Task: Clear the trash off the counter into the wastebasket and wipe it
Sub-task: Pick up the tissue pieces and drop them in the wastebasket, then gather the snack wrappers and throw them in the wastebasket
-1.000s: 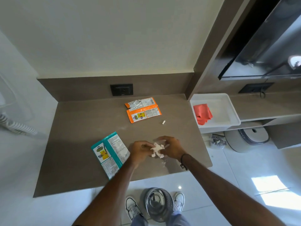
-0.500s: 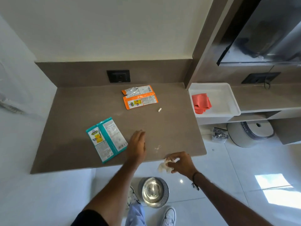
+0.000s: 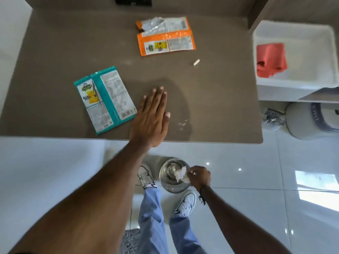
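1. The right hand (image 3: 199, 177) pinched a crumpled white tissue (image 3: 180, 176) over the steel wastebasket (image 3: 174, 176) on the floor.
2. The left hand (image 3: 151, 118) lay flat, fingers spread and empty, on the brown counter (image 3: 55, 52).
3. A teal wrapper (image 3: 105, 99) lay at its nine o'clock.
4. Orange wrappers (image 3: 165, 38) and a small white stub (image 3: 196, 62) lay toward twelve and one o'clock.

Brown counter (image 3: 55, 52): teal wrapper (image 3: 105, 97), orange wrappers (image 3: 166, 38), small white scrap (image 3: 196, 62), left hand (image 3: 151, 118).
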Demonstrator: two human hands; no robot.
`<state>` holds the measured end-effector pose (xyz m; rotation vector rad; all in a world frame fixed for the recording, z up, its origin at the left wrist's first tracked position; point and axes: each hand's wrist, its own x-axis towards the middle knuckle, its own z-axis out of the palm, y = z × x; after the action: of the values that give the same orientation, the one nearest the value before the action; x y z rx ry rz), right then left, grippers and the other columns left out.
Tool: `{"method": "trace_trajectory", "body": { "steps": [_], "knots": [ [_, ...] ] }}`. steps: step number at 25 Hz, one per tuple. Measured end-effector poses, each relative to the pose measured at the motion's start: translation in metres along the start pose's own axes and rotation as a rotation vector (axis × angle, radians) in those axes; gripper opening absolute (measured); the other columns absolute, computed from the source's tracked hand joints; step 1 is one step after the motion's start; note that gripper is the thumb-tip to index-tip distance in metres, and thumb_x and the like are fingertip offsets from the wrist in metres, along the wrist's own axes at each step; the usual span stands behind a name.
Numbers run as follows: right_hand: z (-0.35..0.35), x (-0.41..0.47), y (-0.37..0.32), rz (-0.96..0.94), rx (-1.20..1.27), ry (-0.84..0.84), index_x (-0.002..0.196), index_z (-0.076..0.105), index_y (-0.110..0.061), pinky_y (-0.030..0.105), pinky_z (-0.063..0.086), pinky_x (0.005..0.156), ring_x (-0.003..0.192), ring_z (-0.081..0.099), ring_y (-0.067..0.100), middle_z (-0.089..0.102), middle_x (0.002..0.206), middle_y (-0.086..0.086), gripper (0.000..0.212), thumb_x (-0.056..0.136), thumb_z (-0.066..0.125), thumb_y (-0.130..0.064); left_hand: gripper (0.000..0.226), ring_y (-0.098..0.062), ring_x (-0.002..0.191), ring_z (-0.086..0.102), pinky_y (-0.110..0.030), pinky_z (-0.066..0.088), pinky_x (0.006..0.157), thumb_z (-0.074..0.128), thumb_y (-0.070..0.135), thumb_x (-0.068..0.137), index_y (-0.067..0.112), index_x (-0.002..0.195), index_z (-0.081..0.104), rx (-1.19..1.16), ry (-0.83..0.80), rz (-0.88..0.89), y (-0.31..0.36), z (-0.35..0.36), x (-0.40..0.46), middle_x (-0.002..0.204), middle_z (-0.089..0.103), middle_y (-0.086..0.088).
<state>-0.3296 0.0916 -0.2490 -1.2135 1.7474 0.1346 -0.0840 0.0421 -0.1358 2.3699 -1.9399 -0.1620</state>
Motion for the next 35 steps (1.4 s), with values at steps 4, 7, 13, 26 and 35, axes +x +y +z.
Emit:
{"method": "trace_trajectory", "body": {
  "steps": [4,7,13,26,35],
  "knots": [
    [0.020,0.019,0.013,0.135,-0.009,-0.039,0.105,0.079,-0.020,0.037,0.056,0.094,0.107,0.068,0.036,0.076,0.111,0.015,0.026,0.079,0.072,-0.023,0.069,-0.027,0.165,0.012,-0.050,0.018,0.134,0.016,0.041,0.107,0.007,0.167,0.014,0.019,0.014,0.008,-0.001,0.002,0.000,0.177,0.011,-0.010],
    [0.022,0.018,0.014,0.144,-0.026,-0.055,0.117,0.074,-0.020,0.041,0.055,0.097,0.111,0.065,0.039,0.072,0.118,0.017,0.037,0.081,0.068,-0.024,0.068,-0.027,0.165,0.014,-0.051,0.018,0.133,0.018,0.041,0.107,0.007,0.166,0.016,0.014,0.025,0.006,0.001,0.002,0.000,0.177,0.013,-0.011],
    [0.002,-0.011,0.004,0.056,0.007,-0.105,0.101,0.077,-0.018,0.049,0.061,0.085,0.095,0.071,0.039,0.076,0.101,0.015,0.036,0.069,0.065,-0.027,0.068,-0.028,0.165,0.013,-0.051,0.018,0.134,0.020,0.040,0.107,0.006,0.166,0.016,0.000,-0.009,0.007,0.001,-0.002,0.001,0.177,0.013,-0.011],
    [-0.060,-0.098,-0.195,-0.790,0.095,0.227,0.078,0.070,-0.025,0.005,0.040,0.052,0.058,0.063,-0.005,0.066,0.062,-0.023,0.012,0.079,0.058,-0.025,0.034,-0.035,0.118,0.067,-0.045,0.058,0.101,0.057,0.007,0.098,0.003,0.130,0.067,-0.487,0.360,-0.358,-0.041,-0.076,-0.017,0.129,0.070,-0.019],
    [0.015,-0.084,-0.345,-0.478,-0.274,-0.097,0.109,0.062,-0.010,0.014,0.046,0.052,0.082,0.072,0.019,0.072,0.106,0.004,0.037,0.081,0.074,-0.031,0.035,-0.042,0.102,0.078,-0.056,0.065,0.087,0.080,0.006,0.083,-0.005,0.113,0.068,-1.051,0.193,-1.054,-0.139,-0.078,-0.015,0.117,0.076,-0.024]
  ]
}}
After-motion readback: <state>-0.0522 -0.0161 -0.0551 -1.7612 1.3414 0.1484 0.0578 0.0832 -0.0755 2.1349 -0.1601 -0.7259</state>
